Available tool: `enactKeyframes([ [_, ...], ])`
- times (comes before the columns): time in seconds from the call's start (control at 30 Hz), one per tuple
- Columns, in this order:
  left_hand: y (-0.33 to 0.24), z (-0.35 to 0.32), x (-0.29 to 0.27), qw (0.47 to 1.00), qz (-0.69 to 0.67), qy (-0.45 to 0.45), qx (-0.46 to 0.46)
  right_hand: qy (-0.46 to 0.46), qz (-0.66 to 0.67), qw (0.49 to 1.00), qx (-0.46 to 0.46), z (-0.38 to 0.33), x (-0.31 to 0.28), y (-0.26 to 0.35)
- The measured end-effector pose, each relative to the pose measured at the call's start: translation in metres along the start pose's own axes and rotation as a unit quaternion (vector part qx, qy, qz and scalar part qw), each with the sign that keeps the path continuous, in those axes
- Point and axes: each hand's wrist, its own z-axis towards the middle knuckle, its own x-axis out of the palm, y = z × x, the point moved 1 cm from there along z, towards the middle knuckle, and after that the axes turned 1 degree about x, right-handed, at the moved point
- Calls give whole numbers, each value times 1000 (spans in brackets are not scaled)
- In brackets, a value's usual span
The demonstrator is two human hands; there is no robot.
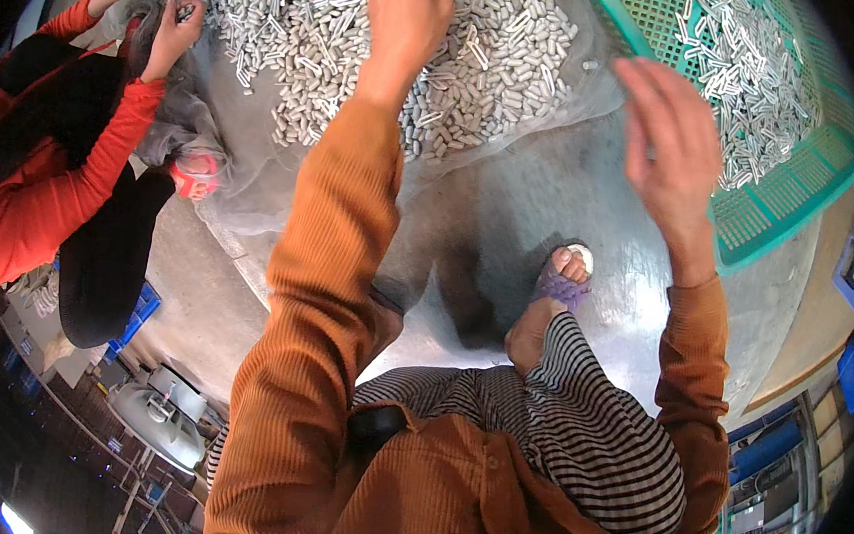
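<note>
My left hand [410,15] reaches over a wide heap of small grey, capsule-shaped pieces [502,72]. Its fingers run to the top edge of the head view, so what they hold, if anything, is hidden. To the right, my right hand [673,136] hovers beside a green plastic basket [783,200], its fingers stretched out and slightly smeared by motion. Nothing shows in it. Off its fingertips is one small pale piece [590,65]. Inside the basket lie many thin, slotted, silvery pieces [756,102].
The heap rests on a translucent mesh sheet [253,188] spread over the grey floor [452,209]. At the left a person in a red sleeve [103,171] sits close, both hands at the heap's edge. My sandalled foot [562,278] stands between heap and body. Blue plastic items [853,265] lie far right.
</note>
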Motion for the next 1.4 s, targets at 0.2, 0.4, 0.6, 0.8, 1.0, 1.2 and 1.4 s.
enactKeyframes([
  [0.2, 8, 43, 41, 960, -46, 188, -203, 65, 66, 996, 11, 24, 86, 16],
  [0.4, 21, 44, 53, 964, -81, 179, -177, 211, -44, 976, 13, 40, 132, -3],
  [0.6, 4, 26, 63, 970, -49, 226, -76, 115, 134, 976, 126, 29, 94, -2],
  [0.8, 6, 8, 32, 869, -271, 243, -336, 139, 181, 930, 287, -8, 79, 1],
  [1.0, -48, -10, 32, 936, -172, 292, -100, 188, 87, 942, 264, -16, 80, 4],
  [1.2, -34, -14, 33, 916, -236, 260, -194, 270, 24, 932, 241, -7, 89, 3],
  [1.4, -6, -12, -19, 766, -470, 223, -378, 280, 51, 931, 229, -13, 89, -2],
])
